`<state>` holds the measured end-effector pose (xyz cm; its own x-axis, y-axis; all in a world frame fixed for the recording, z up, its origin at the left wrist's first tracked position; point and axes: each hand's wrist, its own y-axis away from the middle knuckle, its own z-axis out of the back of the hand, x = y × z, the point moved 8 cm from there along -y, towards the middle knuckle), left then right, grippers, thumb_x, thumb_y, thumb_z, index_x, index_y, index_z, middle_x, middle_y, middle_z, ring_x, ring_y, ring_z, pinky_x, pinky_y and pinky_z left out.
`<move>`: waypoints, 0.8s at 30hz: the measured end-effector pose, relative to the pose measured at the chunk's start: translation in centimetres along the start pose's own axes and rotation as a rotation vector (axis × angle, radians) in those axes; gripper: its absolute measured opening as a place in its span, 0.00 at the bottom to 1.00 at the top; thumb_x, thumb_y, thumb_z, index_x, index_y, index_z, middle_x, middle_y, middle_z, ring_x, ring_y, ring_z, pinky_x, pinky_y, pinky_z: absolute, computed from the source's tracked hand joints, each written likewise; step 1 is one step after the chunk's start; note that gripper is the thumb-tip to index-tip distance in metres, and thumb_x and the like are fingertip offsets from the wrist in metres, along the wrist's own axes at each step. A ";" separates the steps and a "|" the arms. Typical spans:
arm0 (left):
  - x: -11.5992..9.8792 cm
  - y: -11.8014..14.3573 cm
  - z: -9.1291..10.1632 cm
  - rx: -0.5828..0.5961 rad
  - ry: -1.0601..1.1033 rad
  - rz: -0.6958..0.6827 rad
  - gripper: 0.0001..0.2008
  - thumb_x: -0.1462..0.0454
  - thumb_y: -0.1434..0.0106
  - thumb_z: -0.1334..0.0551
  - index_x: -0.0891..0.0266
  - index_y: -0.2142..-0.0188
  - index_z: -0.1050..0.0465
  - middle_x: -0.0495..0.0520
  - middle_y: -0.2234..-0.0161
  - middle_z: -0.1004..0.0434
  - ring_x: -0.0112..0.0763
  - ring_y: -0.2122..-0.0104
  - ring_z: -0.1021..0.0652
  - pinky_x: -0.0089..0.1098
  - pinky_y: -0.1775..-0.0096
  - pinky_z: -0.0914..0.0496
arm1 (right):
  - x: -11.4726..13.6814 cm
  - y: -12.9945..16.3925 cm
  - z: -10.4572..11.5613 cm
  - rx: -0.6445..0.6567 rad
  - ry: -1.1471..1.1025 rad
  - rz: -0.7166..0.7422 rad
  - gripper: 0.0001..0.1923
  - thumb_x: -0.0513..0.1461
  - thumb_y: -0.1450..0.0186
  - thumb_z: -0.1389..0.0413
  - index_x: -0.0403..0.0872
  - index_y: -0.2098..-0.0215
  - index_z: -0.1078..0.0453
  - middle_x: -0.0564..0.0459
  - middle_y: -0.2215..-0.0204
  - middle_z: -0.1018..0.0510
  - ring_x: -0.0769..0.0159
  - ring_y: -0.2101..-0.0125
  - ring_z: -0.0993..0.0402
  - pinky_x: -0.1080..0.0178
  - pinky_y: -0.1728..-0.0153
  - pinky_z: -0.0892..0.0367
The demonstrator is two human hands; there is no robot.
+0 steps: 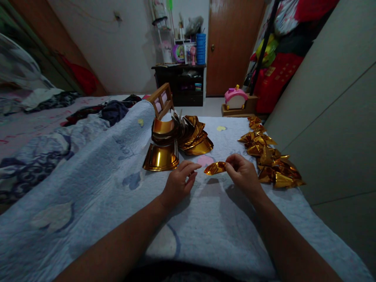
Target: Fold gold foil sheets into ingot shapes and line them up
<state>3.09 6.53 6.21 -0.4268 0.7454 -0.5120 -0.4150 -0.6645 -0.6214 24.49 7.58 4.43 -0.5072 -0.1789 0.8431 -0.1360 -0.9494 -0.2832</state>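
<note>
Between thumb and fingers, my right hand point(241, 172) pinches one end of a folded gold foil paper ingot point(215, 168) just above the bed. My left hand point(179, 182) is beside the ingot's other end, apart from it, with fingers parted and nothing in them. Behind my left hand lie fanned stacks of gold foil paper sheets point(162, 157), with more sheets point(197, 143) spread to their right. A heap of folded gold foil ingots point(268, 156) runs along the right side of the bed.
A light blue quilt point(114, 219) covers the bed and rises at the left. Clothes point(114, 111) lie beyond that rise. At the back are a dark cabinet point(179, 88), a wooden door point(232, 51) and a pink toy point(235, 98). A pale panel point(337, 105) stands close on the right.
</note>
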 end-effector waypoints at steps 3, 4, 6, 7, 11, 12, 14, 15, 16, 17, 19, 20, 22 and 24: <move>0.3 0.0 0.0 0.002 0.026 0.021 0.13 0.72 0.33 0.42 0.60 0.51 0.27 0.53 0.59 0.24 0.29 0.63 0.22 0.30 0.61 0.25 | 0.5 -0.1 1.5 -0.113 0.058 0.051 0.02 0.39 0.40 0.46 0.48 0.68 0.33 0.62 0.82 0.37 0.71 0.81 0.42 0.66 0.77 0.46; 0.3 0.0 0.0 0.004 0.035 0.023 0.13 0.72 0.33 0.42 0.60 0.51 0.27 0.53 0.60 0.24 0.28 0.65 0.23 0.30 0.62 0.26 | 0.7 -0.2 2.0 -0.147 0.074 0.065 0.01 0.38 0.40 0.46 0.49 0.68 0.34 0.63 0.82 0.38 0.72 0.81 0.42 0.66 0.77 0.47; 0.3 0.0 -0.2 0.015 0.053 0.026 0.13 0.72 0.33 0.42 0.60 0.51 0.27 0.53 0.60 0.25 0.27 0.67 0.24 0.29 0.63 0.26 | 1.2 -0.3 3.1 -0.202 0.103 0.094 0.01 0.37 0.41 0.47 0.49 0.71 0.35 0.62 0.82 0.39 0.71 0.81 0.42 0.66 0.77 0.46; 0.4 0.0 -0.2 0.020 0.057 0.029 0.14 0.72 0.34 0.42 0.60 0.51 0.27 0.52 0.60 0.25 0.27 0.68 0.24 0.29 0.63 0.26 | 1.4 -0.4 3.6 -0.223 0.113 0.109 0.02 0.37 0.41 0.47 0.49 0.72 0.36 0.61 0.81 0.38 0.71 0.80 0.41 0.66 0.76 0.45; 0.5 0.1 -0.5 0.048 0.055 0.037 0.14 0.73 0.34 0.42 0.60 0.51 0.28 0.52 0.61 0.26 0.27 0.68 0.25 0.30 0.63 0.27 | 1.2 -0.8 6.1 -0.322 0.135 0.103 0.03 0.37 0.42 0.48 0.49 0.73 0.34 0.60 0.81 0.36 0.70 0.80 0.41 0.66 0.76 0.44; 0.6 0.2 -0.6 0.053 0.054 0.040 0.14 0.73 0.34 0.42 0.61 0.51 0.28 0.52 0.62 0.26 0.26 0.69 0.25 0.30 0.63 0.27 | 1.1 -0.8 6.8 -0.350 0.134 0.093 0.03 0.37 0.42 0.48 0.49 0.73 0.33 0.60 0.81 0.36 0.69 0.79 0.40 0.66 0.75 0.43; 0.7 0.2 -0.7 0.066 0.053 0.045 0.13 0.73 0.34 0.42 0.61 0.52 0.27 0.52 0.62 0.26 0.26 0.69 0.25 0.30 0.63 0.27 | 0.6 -0.9 8.2 -0.426 0.128 0.065 0.03 0.37 0.43 0.48 0.49 0.72 0.33 0.60 0.81 0.35 0.69 0.80 0.40 0.65 0.75 0.43; 0.7 0.2 -0.7 0.071 0.054 0.047 0.13 0.73 0.34 0.42 0.61 0.52 0.27 0.52 0.62 0.26 0.27 0.69 0.25 0.30 0.63 0.27 | 0.4 -0.9 8.9 -0.460 0.141 0.045 0.03 0.37 0.44 0.48 0.49 0.71 0.33 0.60 0.81 0.35 0.69 0.80 0.39 0.65 0.75 0.43; 0.7 0.2 -0.8 0.076 0.055 0.048 0.13 0.73 0.34 0.42 0.61 0.52 0.27 0.52 0.62 0.26 0.27 0.69 0.25 0.30 0.63 0.27 | 0.2 -0.8 9.6 -0.507 0.167 0.025 0.03 0.36 0.45 0.48 0.49 0.71 0.33 0.60 0.81 0.34 0.69 0.80 0.39 0.65 0.75 0.42; 0.7 0.3 -0.8 0.080 0.057 0.049 0.13 0.73 0.34 0.42 0.61 0.52 0.27 0.52 0.62 0.26 0.27 0.69 0.25 0.30 0.64 0.27 | 0.2 -0.7 10.3 -0.551 0.215 0.007 0.04 0.37 0.45 0.48 0.49 0.71 0.32 0.59 0.81 0.33 0.68 0.79 0.37 0.65 0.75 0.42; 0.7 0.3 -0.9 0.087 0.065 0.051 0.13 0.72 0.34 0.42 0.61 0.52 0.27 0.53 0.61 0.26 0.27 0.69 0.25 0.30 0.64 0.27 | 0.2 -0.5 11.5 -0.618 0.308 -0.026 0.06 0.37 0.45 0.49 0.48 0.71 0.30 0.57 0.80 0.31 0.66 0.78 0.35 0.64 0.73 0.40; 0.8 0.3 -0.9 0.092 0.068 0.054 0.13 0.73 0.34 0.42 0.61 0.52 0.27 0.53 0.61 0.25 0.27 0.68 0.25 0.31 0.64 0.27 | 0.1 -0.5 11.9 -0.642 0.345 -0.060 0.07 0.37 0.44 0.49 0.48 0.70 0.29 0.56 0.79 0.30 0.65 0.78 0.34 0.63 0.73 0.40; 0.8 0.3 -1.0 0.105 0.068 0.059 0.13 0.73 0.34 0.42 0.61 0.52 0.27 0.54 0.62 0.25 0.27 0.68 0.25 0.31 0.64 0.27 | -0.3 -0.4 12.7 -0.663 0.412 -0.123 0.10 0.38 0.43 0.50 0.46 0.68 0.26 0.52 0.78 0.26 0.63 0.78 0.32 0.62 0.74 0.40; 0.8 0.4 -1.0 0.117 0.062 0.064 0.13 0.73 0.34 0.42 0.62 0.53 0.27 0.54 0.62 0.25 0.28 0.67 0.24 0.31 0.63 0.27 | -0.7 -0.4 13.3 -0.667 0.480 -0.141 0.13 0.38 0.43 0.50 0.46 0.67 0.24 0.49 0.76 0.24 0.60 0.76 0.31 0.61 0.74 0.39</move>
<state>3.43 6.96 4.94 -0.4064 0.7010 -0.5861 -0.4808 -0.7095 -0.5152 36.21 4.67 10.09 -0.7346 0.2031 0.6474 -0.6246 -0.5752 -0.5282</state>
